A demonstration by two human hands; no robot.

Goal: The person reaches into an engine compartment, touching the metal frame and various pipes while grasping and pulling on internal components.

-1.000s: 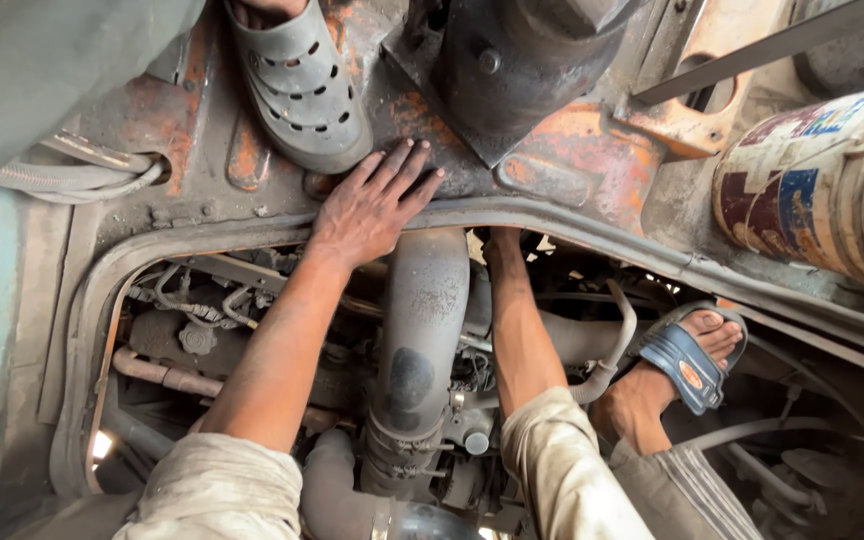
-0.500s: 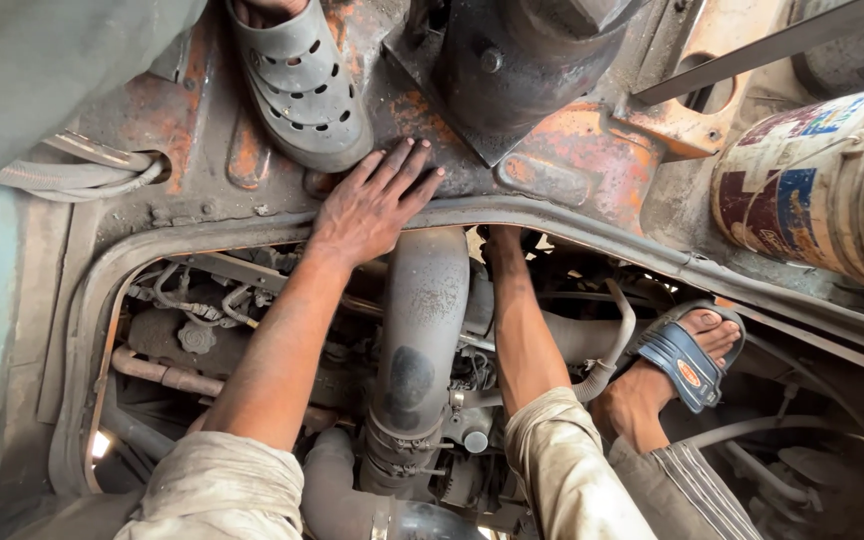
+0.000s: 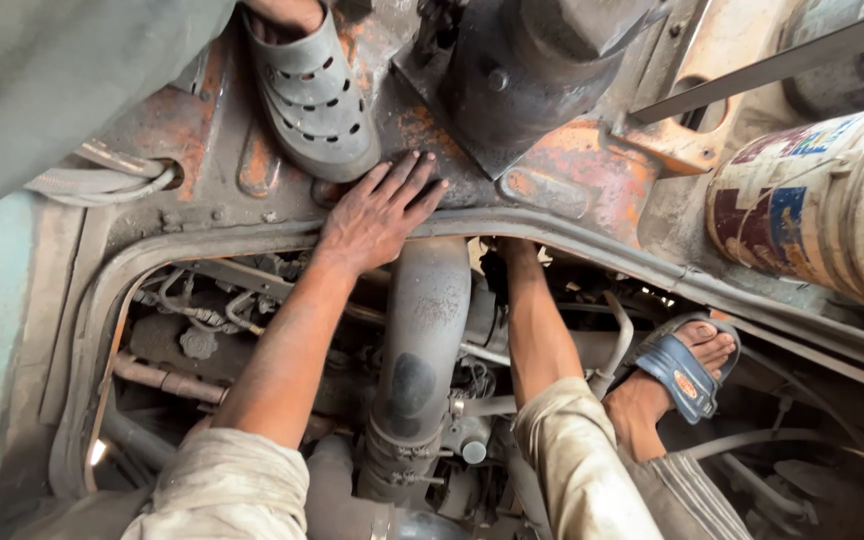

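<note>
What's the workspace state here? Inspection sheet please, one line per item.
Surface: rusty orange-grey metal floor panel around an open engine bay.
Job's things: large grey metal pipe running down the bay.
Clutter: worn printed plastic bucket at right.
Grippers: left hand flat, fingers spread, on the panel edge; right hand hidden under the panel rim, forearm reaching in.
Cables: thin hoses and lines left of the pipe.
Surroundings: grey perforated clog on another person's foot; blue-strapped sandal on a foot at right.
</note>
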